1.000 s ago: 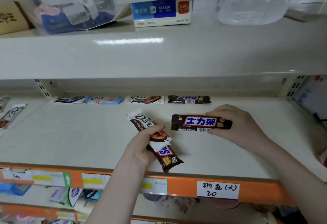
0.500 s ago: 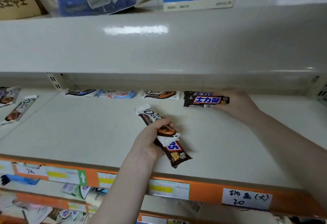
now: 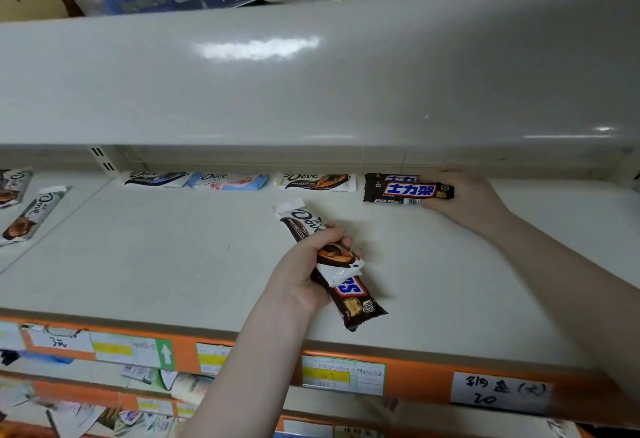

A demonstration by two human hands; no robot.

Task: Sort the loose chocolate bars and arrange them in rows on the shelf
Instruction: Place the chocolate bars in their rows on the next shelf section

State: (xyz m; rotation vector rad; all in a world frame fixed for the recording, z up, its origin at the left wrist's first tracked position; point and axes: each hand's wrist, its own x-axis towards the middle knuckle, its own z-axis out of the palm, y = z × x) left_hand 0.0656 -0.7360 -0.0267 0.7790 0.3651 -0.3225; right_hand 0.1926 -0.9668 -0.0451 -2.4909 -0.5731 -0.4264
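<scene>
My left hand [image 3: 304, 271] grips two bars over the middle of the cream shelf [image 3: 156, 257]: a white and brown Dove bar [image 3: 304, 221] on top and a brown Snickers bar [image 3: 356, 302] under it. My right hand [image 3: 467, 195] holds a dark Snickers bar [image 3: 410, 191] by its right end at the back of the shelf, lying on or just in front of another Snickers bar [image 3: 394, 178]. Along the back wall lie three Dove bars in a row: a dark one [image 3: 156, 179], a blue and pink one [image 3: 230, 181] and a white and orange one [image 3: 317, 182].
Two more Dove bars [image 3: 33, 212] lie on the neighbouring shelf section at the left. The upper shelf [image 3: 311, 74] overhangs close above the back row. An orange price rail [image 3: 415, 375] with paper labels runs along the front edge. Lower shelves hold loose packets.
My right hand has carried its Snickers bar from the shelf's middle to the back row beside the other Snickers bar. My left hand keeps its two bars in about the same place.
</scene>
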